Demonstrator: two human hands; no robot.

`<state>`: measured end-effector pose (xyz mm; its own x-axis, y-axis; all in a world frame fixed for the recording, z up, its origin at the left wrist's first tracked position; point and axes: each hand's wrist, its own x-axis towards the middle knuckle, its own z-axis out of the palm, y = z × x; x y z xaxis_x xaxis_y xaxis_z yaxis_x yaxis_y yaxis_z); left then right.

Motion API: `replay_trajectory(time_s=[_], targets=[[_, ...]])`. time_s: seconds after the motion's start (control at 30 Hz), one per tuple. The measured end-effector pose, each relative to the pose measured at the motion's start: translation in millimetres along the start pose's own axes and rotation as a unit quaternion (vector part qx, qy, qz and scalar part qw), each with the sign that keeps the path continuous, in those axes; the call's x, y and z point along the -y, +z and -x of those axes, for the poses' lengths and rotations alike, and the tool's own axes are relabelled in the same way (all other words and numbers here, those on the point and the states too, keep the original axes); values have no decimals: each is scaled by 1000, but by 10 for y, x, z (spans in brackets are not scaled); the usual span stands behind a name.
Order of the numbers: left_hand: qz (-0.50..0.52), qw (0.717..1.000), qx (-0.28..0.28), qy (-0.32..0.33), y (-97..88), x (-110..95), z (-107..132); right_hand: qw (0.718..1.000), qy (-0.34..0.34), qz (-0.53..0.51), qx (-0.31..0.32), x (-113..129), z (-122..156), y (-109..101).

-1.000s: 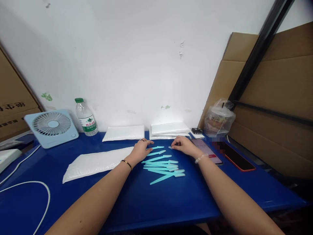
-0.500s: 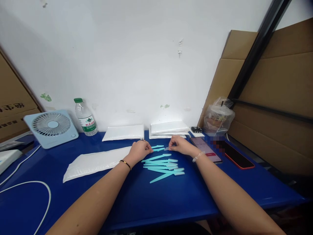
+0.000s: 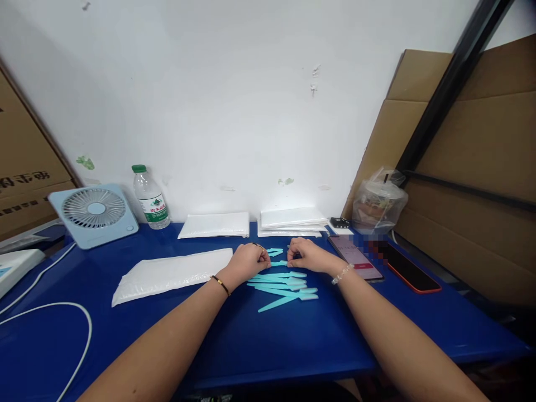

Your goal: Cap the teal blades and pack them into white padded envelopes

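Several light teal plastic sticks (image 3: pixel 281 286) lie in a loose pile on the blue table (image 3: pixel 268 340). My left hand (image 3: pixel 247 261) and my right hand (image 3: pixel 305 255) face each other just behind the pile. Both have their fingers curled and pinch the two ends of one teal stick (image 3: pixel 279 263) held between them. Another teal piece (image 3: pixel 274 252) lies just beyond the hands. A white padded envelope (image 3: pixel 171 273) lies flat to the left of my left hand.
Stacks of white envelopes (image 3: pixel 288 219) sit by the wall. A water bottle (image 3: pixel 149 197) and a small blue fan (image 3: pixel 94 214) stand at back left, with a white cable (image 3: pixel 50 312) in front. Two phones (image 3: pixel 355 257) and a bagged drink cup (image 3: pixel 378 202) are at right, cardboard behind.
Both hands have drawn together and closed on one teal stick; a second ago the fingers lay stretched over separate sticks. The view shifted slightly.
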<state>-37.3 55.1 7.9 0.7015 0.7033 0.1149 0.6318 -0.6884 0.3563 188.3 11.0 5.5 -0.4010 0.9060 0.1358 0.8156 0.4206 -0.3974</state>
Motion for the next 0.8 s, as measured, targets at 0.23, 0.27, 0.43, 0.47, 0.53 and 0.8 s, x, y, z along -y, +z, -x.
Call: replay_trajectory(time_s=[0.23, 0.27, 0.43, 0.47, 0.53, 0.8], targets=[[9, 998, -31, -46, -23, 167, -25, 996, 62, -7, -63, -169, 74, -154], [13, 998, -42, -49, -26, 181, -23, 996, 63, -17, -64, -161, 98, -183], [13, 999, -43, -16, -46, 97, 20, 997, 25, -55, 53, 14, 190, -245], [15, 999, -31, -1, -47, 62, 32, 996, 19, -42, 72, 50, 193, -235], [18, 999, -6, 26, -37, -1, 53, 997, 16, -14, 80, 105, 181, -199], [-6, 1000, 8, 9, 6, 8, 43, 1000, 12, 4, 12, 26, 98, -91]])
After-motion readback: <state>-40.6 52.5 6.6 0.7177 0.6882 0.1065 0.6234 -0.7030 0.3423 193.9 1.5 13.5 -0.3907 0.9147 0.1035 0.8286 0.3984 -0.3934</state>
